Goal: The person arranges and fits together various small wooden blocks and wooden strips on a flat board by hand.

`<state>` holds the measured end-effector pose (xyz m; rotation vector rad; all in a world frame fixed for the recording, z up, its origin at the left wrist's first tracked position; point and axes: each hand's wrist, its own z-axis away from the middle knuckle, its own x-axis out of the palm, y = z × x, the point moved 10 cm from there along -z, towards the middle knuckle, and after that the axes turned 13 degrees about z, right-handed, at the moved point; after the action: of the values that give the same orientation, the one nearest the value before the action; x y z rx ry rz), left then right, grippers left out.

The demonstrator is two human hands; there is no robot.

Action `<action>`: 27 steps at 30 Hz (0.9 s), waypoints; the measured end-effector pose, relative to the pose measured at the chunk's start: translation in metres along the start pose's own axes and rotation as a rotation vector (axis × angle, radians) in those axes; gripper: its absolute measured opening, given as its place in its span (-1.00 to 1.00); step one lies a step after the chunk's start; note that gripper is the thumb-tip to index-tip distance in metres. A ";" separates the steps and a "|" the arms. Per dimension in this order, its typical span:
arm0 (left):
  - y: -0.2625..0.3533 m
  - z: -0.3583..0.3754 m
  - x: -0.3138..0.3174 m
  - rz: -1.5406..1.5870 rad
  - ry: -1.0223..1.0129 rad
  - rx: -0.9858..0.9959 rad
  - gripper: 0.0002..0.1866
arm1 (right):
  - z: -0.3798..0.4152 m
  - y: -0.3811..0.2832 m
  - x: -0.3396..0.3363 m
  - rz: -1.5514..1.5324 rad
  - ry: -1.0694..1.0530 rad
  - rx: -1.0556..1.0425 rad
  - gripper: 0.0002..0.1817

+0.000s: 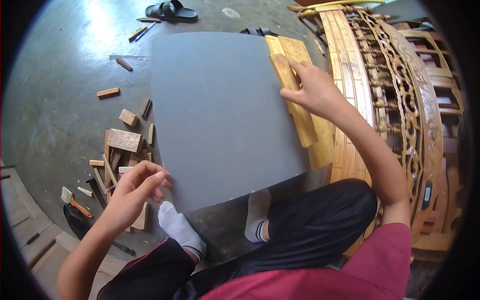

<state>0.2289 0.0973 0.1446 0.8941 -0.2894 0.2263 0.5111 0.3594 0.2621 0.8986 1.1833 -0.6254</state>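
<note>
A large grey board lies flat in front of me. Along its right edge are yellowish wooden pieces: a narrow wooden strip on top, tilted slightly, and a wider wooden board under and beside it. My right hand grips the strip near its upper part, thumb on the near left side and fingers over the top. By the grey board's lower left corner, my left hand hovers with loosely curled fingers, and I see nothing in it.
Wood offcuts are piled on the floor at left, with a paintbrush and a black strap nearby. A black sandal lies beyond the board. Carved wooden furniture lines the right side. My socked foot is close to the board.
</note>
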 end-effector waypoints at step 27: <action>-0.031 0.002 -0.240 0.223 0.684 0.051 -0.71 | -0.113 0.016 0.064 0.074 0.113 -0.096 -0.33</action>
<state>0.0130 0.0588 0.0413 0.7844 0.2562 0.7274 0.4851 0.4665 0.1921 0.9017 1.2648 -0.4591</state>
